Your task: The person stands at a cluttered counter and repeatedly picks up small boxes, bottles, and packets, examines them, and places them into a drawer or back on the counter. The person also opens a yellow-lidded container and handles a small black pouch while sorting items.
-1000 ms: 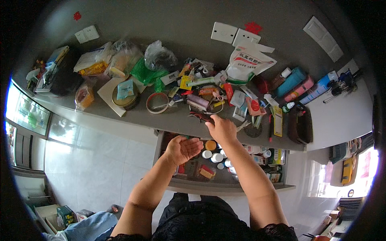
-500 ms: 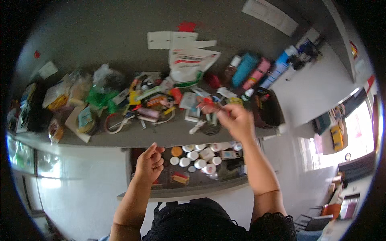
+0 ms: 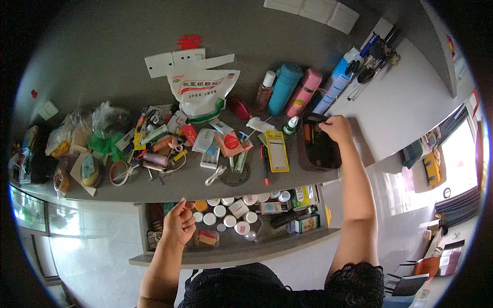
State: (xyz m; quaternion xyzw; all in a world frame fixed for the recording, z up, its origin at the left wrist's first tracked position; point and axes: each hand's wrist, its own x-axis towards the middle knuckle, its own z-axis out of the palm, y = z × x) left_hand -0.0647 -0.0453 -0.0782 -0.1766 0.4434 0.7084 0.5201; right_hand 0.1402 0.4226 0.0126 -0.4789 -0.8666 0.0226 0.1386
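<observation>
bench (image 3: 169,187) carries the clutter | dark bin (image 3: 319,149) at its right end, long axis running away from me | my right hand (image 3: 336,128) on the bin's far rim, pinching a small dark piece (image 3: 317,118) | my left hand (image 3: 178,223) well left of the bin, fingers loosely curled, holding nothing, over the open drawer (image 3: 231,249)

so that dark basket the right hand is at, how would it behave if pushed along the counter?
The dark basket looks rigid-walled and flat-based, so it would likely slide rather than tip. It sits near the countertop front edge, so a push that way risks overhang. The right hand is at its far rim; loose contents may rattle.
</observation>
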